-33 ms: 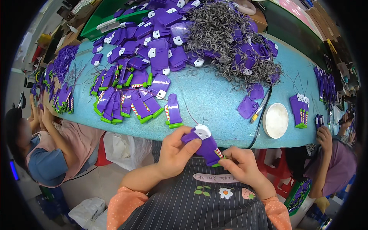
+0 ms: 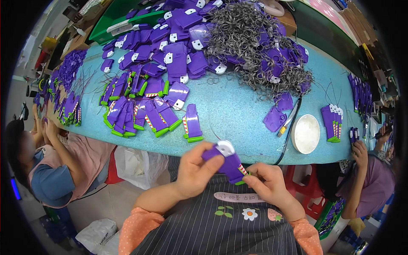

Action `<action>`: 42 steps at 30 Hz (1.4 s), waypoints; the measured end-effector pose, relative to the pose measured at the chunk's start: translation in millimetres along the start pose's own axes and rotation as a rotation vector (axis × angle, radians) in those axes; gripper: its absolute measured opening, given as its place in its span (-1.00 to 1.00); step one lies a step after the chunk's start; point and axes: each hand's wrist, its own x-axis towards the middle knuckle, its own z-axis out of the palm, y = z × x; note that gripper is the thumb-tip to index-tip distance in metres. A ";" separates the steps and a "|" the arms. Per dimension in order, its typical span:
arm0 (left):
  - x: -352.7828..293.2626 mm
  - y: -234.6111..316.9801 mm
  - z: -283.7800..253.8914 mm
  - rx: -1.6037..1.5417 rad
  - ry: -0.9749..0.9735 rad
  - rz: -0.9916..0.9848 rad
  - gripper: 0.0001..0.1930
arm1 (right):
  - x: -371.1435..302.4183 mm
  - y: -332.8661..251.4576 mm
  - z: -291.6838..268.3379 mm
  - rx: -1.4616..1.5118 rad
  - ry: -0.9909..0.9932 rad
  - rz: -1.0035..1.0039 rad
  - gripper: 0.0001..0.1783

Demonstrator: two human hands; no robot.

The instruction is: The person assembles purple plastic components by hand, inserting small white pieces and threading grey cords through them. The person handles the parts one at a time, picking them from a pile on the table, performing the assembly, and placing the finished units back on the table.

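Over my apron, just off the table's near edge, I hold a flat purple plastic part (image 2: 229, 163) with a white cap, a red-and-white striped strip and a green end. A thin wire (image 2: 214, 132) rises from the white cap. My left hand (image 2: 192, 170) is closed round its left side, thumb pressed on the purple face. At the lower right corner, the fingers of my right hand (image 2: 268, 182) pinch the part by the striped strip and green end. A similar part (image 2: 193, 121) lies on the table beyond my left hand, beside a pile of such parts (image 2: 127, 114).
Plain purple parts (image 2: 174, 59) with white caps are heaped at the back, near a green bin (image 2: 102, 32). Coiled grey wires (image 2: 250, 46) cover the back middle. A yellow-handled tool (image 2: 281, 131), a black cable (image 2: 292, 134) and a white bowl (image 2: 307, 134) lie right. People sit at both sides.
The purple part has tipped slightly in my hands, and its white cap and wire have shifted a little. My left hand is marginally moved. The things on the table look the same.
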 end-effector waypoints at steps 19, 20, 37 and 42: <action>-3.8 -29.3 13.0 0.575 -0.207 0.312 -0.73 | 1.6 22.0 8.3 0.068 0.126 -0.199 -0.85; 2.3 -26.0 10.1 0.709 -0.280 0.397 -0.65 | -0.6 19.4 6.5 0.085 0.146 -0.208 -0.85; 101.4 50.6 -65.3 1.512 0.175 0.462 -0.45 | 3.0 101.7 -210.6 -1.040 1.137 -0.077 -0.73; 55.5 46.5 -31.4 1.272 -0.097 0.821 -0.39 | 9.0 53.3 -154.2 -0.865 1.177 -0.164 -0.63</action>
